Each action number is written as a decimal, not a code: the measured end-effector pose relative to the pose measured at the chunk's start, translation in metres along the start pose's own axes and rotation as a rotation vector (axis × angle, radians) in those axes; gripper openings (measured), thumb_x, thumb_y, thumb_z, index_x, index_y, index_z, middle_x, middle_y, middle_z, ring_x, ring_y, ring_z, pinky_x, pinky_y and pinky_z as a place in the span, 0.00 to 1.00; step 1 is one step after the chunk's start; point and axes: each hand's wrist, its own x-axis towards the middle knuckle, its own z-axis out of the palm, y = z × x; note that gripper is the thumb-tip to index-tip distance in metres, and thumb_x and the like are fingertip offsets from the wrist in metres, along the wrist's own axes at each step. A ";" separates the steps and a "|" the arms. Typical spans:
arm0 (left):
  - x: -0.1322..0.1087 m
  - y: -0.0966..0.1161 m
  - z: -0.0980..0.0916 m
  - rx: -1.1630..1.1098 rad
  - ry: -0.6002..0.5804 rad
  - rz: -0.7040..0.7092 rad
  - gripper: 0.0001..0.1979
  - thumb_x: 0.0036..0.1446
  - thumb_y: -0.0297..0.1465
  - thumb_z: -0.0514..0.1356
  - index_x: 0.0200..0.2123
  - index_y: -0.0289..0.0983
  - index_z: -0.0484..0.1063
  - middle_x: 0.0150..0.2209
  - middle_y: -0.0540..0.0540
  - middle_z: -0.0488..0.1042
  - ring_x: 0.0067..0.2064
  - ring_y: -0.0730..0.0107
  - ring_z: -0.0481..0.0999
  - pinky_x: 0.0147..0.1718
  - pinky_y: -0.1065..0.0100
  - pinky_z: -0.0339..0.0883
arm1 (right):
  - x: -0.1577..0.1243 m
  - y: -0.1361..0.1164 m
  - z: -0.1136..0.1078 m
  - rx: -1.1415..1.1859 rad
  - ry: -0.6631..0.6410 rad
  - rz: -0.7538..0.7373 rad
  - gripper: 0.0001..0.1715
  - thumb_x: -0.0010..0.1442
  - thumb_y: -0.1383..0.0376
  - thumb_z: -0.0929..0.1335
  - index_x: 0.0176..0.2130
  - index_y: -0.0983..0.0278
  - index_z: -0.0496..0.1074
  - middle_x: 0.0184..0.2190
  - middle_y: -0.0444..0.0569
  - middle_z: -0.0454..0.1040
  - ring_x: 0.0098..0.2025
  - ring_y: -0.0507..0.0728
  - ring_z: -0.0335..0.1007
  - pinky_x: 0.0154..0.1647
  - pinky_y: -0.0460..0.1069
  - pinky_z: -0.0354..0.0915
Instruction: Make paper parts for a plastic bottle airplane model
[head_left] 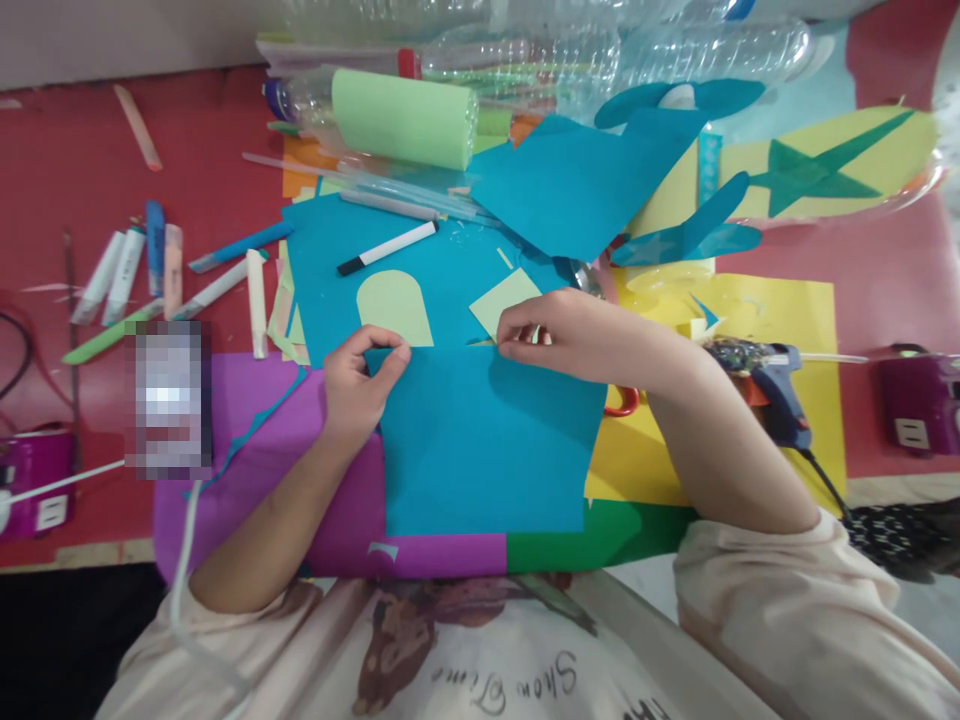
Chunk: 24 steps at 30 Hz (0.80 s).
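Two bare hands at work over a red table (217, 120), as seen from beside it. The left hand (352, 378) holds the far edge of a blue sheet (487, 450) in a narrow pinch of thumb and fingertips; the right hand (566, 325) pinches the same edge farther right, its grip likewise narrow. The blue sheet lies between the forearms, overlapping a purple sheet (262, 415) and a yellow sheet (802, 320). Just beyond the left fingertips lies a pale green arch (391, 305); a pale green four-sided piece (501, 297) lies beside the right hand, partly hidden by it. A black-capped marker (388, 248) lies farther off.
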 end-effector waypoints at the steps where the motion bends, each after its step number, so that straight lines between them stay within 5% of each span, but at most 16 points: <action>1: 0.001 0.001 -0.001 0.006 0.006 0.001 0.07 0.48 0.35 0.61 0.22 0.41 0.69 0.22 0.51 0.71 0.27 0.70 0.71 0.28 0.69 0.67 | -0.001 0.001 -0.001 -0.010 -0.007 0.007 0.12 0.61 0.66 0.63 0.33 0.65 0.74 0.31 0.49 0.78 0.30 0.53 0.69 0.30 0.47 0.57; 24: 0.006 0.004 -0.006 0.047 0.072 0.018 0.07 0.48 0.33 0.62 0.21 0.41 0.69 0.22 0.51 0.71 0.27 0.69 0.70 0.28 0.68 0.67 | -0.018 0.016 -0.026 -0.086 -0.035 0.083 0.13 0.61 0.62 0.63 0.33 0.62 0.76 0.32 0.48 0.79 0.31 0.55 0.73 0.31 0.48 0.61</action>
